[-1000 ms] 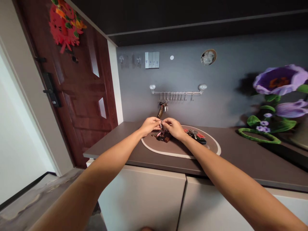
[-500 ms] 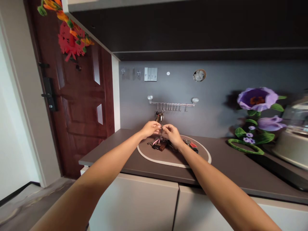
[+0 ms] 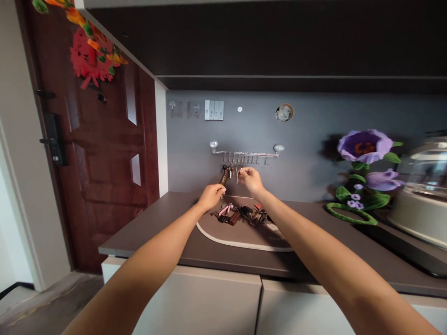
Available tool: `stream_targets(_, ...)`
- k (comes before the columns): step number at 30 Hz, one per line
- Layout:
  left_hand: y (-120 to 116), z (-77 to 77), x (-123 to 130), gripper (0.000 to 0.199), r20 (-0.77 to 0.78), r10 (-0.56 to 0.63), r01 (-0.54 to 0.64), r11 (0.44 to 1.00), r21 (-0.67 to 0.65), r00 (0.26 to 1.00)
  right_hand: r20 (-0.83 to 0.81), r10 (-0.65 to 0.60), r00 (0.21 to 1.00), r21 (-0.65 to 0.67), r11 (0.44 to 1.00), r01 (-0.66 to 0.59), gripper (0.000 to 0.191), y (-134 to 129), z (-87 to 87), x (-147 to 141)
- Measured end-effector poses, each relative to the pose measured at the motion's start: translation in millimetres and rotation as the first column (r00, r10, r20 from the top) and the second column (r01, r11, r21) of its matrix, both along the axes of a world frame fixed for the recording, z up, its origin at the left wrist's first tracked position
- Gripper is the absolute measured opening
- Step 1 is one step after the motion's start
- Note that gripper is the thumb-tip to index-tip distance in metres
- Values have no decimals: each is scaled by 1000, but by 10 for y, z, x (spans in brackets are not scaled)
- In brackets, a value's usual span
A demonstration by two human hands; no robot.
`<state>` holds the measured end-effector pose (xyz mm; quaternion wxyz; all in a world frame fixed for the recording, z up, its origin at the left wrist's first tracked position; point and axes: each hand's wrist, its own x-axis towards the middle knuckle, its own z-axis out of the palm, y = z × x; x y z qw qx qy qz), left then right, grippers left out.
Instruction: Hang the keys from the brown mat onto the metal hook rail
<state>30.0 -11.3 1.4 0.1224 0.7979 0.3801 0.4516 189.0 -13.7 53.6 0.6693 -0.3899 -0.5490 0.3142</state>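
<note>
Below a hook rail (image 3: 246,153) on the grey wall, my right hand (image 3: 252,181) pinches a key ring (image 3: 238,173) with a key hanging from it. My left hand (image 3: 212,196) is lower and to the left, its fingers closed beside the bottom of a dark brown strap (image 3: 224,177); what they hold, if anything, is too small to make out. The strap and some small keys (image 3: 231,172) hang at the rail's left end. Under my hands, several keys and fobs (image 3: 246,214) lie in a pile on a brown mat (image 3: 223,236) with a pale border.
A purple fabric flower (image 3: 365,146) and a domed appliance (image 3: 422,204) stand on the right of the counter (image 3: 146,223). A dark shelf (image 3: 265,42) overhangs it. Left is a dark red door (image 3: 104,186). Small labels (image 3: 214,110) are stuck on the wall.
My hands have moved apart. The right hand rose toward the rail with the key ring; the left moved slightly down and left. The view has shifted slightly to the right.
</note>
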Motion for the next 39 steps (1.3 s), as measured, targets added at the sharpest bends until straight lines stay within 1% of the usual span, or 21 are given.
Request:
stream_targets(2, 6, -5, -37, 25, -107, 40, -32, 997, 72, 993, -34, -28, 999, -13, 1000, 27, 4, 65, 80, -10)
stream_targets(5, 6, 1, -46, 26, -204, 72, -46, 990, 130, 976, -69, -46, 997, -34, 998, 43, 8, 166, 182, -25)
stream_targets(9, 2, 1, -48, 26, -269, 78, -42, 990, 137, 960, -126, -82, 989, -77, 994, 73, 11, 279, 286, -52)
stream_targets(13, 3, 7, -70, 26, -298, 96, -51, 986, 156, 950, -187, -96, 978, -121, 990, 74, 14, 365, 340, -106)
stream_targets(19, 26, 13, -85, 28, -323, 108, -46, 980, 194, 940, -255, -155, 954, -182, 977, 110, 14, 468, 320, -166)
stream_targets(23, 39, 10, -86, 28, -335, 112, -46, 979, 197, 936, -279, -166, 946, -200, 973, 112, 13, 495, 303, -171)
stream_targets(28, 42, 11, -88, 27, -336, 99, -36, 981, 191, 937, -300, -162, 940, -222, 970, 97, 13, 465, 281, -175)
stream_targets(33, 47, 13, -89, 27, -332, 94, -34, 983, 183, 939, -304, -144, 942, -222, 972, 77, 16, 428, 223, -181)
stream_targets(39, 62, 17, -96, 26, -320, 90, -28, 981, 192, 943, -290, -121, 949, -225, 973, 55, 16, 463, 158, -161)
